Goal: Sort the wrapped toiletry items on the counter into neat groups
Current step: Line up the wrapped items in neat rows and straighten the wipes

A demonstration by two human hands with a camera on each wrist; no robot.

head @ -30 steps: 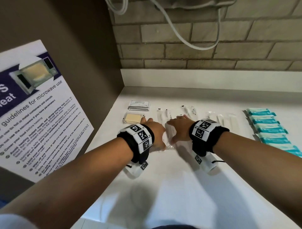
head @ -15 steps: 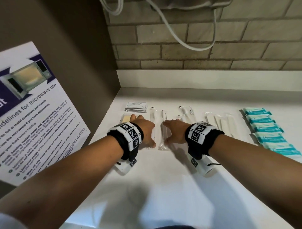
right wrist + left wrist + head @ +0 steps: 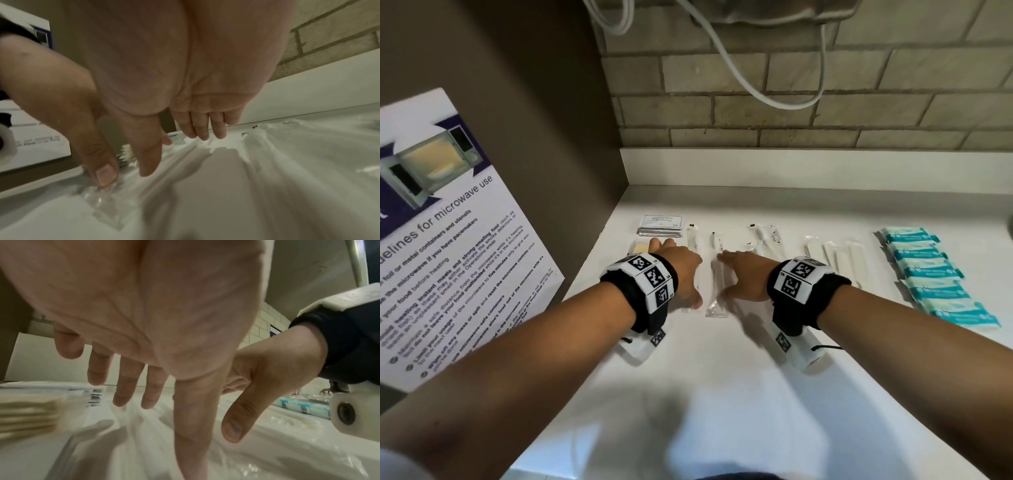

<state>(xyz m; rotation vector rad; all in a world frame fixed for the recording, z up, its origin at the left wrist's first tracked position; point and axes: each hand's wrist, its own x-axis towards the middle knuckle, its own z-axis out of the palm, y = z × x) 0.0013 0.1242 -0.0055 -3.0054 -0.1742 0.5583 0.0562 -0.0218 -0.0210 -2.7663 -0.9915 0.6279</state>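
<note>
Right hand (image 3: 185,78) seen from beneath, fingers (image 3: 202,129) straight, extended toward twelve o'clock over clear-wrapped items (image 3: 185,155) on the white counter (image 3: 236,211). At eight o'clock, the left hand's thumb (image 3: 102,170) presses a wrapper end (image 3: 102,201) (contents blurred). Brick wall (image 3: 333,35) at two o'clock.

a stack of white shampoo sachets (image 3: 661,226) lies at the back left of the bench (image 3: 722,394), with tan flat packets (image 3: 642,247) just in front of it. two clear-wrapped long white items (image 3: 717,277) lie side by side, pointing away. to their right lie more clear-wrapped slim items (image 3: 765,236), then wrapped white sticks (image 3: 835,255), then a row of teal-and-white packets (image 3: 928,274).
</note>
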